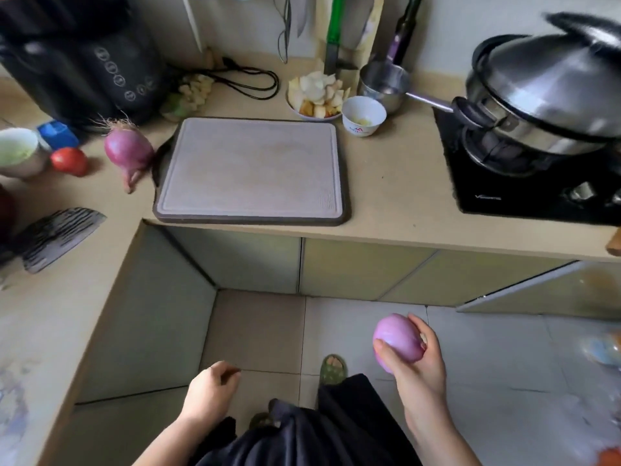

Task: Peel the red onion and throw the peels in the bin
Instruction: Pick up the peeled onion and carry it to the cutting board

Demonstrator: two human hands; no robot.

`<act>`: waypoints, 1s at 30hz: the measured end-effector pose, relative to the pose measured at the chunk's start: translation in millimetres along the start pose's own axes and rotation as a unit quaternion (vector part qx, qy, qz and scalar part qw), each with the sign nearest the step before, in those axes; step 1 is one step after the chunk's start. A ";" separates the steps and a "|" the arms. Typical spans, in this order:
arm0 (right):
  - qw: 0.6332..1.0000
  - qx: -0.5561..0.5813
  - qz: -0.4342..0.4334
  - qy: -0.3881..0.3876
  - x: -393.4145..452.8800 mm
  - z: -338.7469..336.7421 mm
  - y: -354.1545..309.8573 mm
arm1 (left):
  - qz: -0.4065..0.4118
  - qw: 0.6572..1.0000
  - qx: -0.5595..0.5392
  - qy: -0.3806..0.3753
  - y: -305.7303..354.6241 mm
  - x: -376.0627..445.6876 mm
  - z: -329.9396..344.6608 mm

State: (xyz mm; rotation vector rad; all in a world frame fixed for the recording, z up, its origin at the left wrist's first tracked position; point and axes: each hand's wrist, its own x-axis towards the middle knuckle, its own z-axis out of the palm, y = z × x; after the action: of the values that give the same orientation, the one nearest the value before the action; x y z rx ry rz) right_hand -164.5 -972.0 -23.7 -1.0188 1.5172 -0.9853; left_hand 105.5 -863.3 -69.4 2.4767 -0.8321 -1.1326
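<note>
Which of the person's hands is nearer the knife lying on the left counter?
Left. The left hand hangs empty just off that counter's edge, below-right of the knife. The right hand holds a peeled onion, far right.

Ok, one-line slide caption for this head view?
Right hand holds a peeled red onion above the floor; left hand loosely curled; unpeeled onion beside the cutting board.

The frame's right edge is cutting off the blurred steel pot (551,92). Fingers of the right hand (418,359) are hiding part of the peeled onion (398,341). The left hand (211,391) is curling, concealing its palm.
</note>
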 end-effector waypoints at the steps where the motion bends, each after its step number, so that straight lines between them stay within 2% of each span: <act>1: 1.000 -0.001 -0.004 -0.010 19.7 1.3 -7.7 | -0.002 1.000 -0.014 0.016 14.7 3.7 -0.5; 4: 0.999 -0.007 -0.023 -0.030 76.1 8.4 -31.4 | 0.018 0.997 -0.036 0.062 61.1 15.0 -7.8; 7: 0.998 0.002 -0.039 -0.048 124.9 24.0 -58.1 | 0.076 0.988 -0.027 0.129 106.6 29.8 -25.0; 10: 0.995 0.013 -0.064 -0.072 166.8 51.4 -85.1 | 0.163 0.963 0.015 0.215 147.4 53.6 -46.8; 12: 0.993 0.017 -0.083 -0.086 195.1 75.3 -100.8 | 0.198 0.950 0.045 0.237 169.5 79.1 -60.8; 16: 0.988 -0.003 -0.115 -0.099 247.1 133.2 -127.5 | 0.175 0.955 0.123 0.205 197.2 148.5 -88.3; 21: 0.977 -0.080 -0.142 -0.137 294.9 221.4 -149.9 | 0.120 0.954 0.245 0.123 209.8 220.4 -108.0; 26: 0.947 -0.188 -0.199 -0.168 320.5 297.6 -154.9 | 0.097 0.944 0.303 0.082 207.1 243.6 -112.3; 30: 0.916 -0.273 -0.226 -0.187 326.3 320.1 -146.9 | 0.096 0.944 0.306 0.074 207.7 241.0 -110.9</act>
State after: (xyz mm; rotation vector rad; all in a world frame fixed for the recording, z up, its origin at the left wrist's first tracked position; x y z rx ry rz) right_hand 126.6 -1353.8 -28.9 -1.9056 1.2737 -0.6117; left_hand 236.7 -1172.3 -40.8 2.8169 -1.5268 -0.6747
